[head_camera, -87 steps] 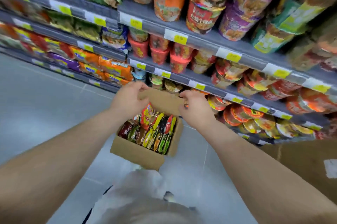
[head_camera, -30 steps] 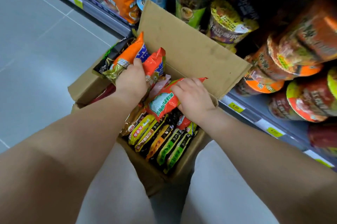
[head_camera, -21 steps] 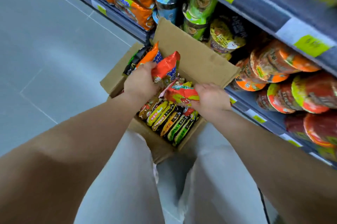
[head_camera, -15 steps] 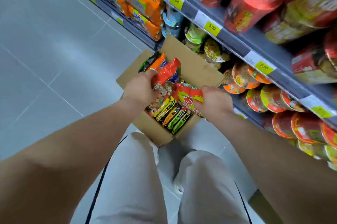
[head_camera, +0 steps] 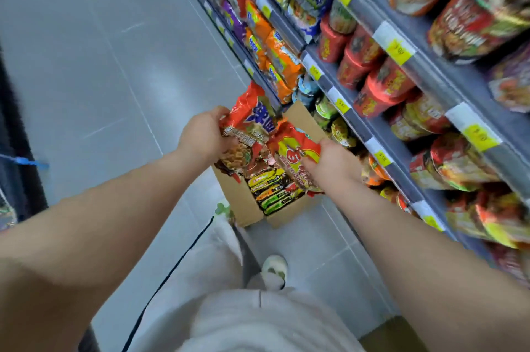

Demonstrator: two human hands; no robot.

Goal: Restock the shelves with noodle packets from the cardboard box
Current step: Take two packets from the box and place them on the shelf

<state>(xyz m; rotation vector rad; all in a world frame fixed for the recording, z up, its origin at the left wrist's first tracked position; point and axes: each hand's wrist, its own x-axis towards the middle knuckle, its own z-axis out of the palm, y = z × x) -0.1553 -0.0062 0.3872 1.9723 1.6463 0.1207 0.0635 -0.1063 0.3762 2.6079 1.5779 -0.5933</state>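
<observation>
An open cardboard box [head_camera: 243,202] stands on the grey floor against the bottom of the shelves [head_camera: 381,44]. Several noodle packets [head_camera: 272,188] stand on edge inside it. My left hand [head_camera: 205,133] grips a bunch of red and orange noodle packets [head_camera: 249,122], lifted above the box. My right hand [head_camera: 329,162] grips a red and yellow noodle packet [head_camera: 298,151] over the box's right side.
The shelves on the right carry cup noodles [head_camera: 370,76], bowl noodles [head_camera: 459,162] and orange packets [head_camera: 275,56], with yellow price tags along the rails. Grey tiled floor [head_camera: 100,64] stretches to the left. My legs and a shoe [head_camera: 274,270] are below the box.
I have stood up and the view has pulled back from the box. Both hands have lifted their packets higher, out of the box.
</observation>
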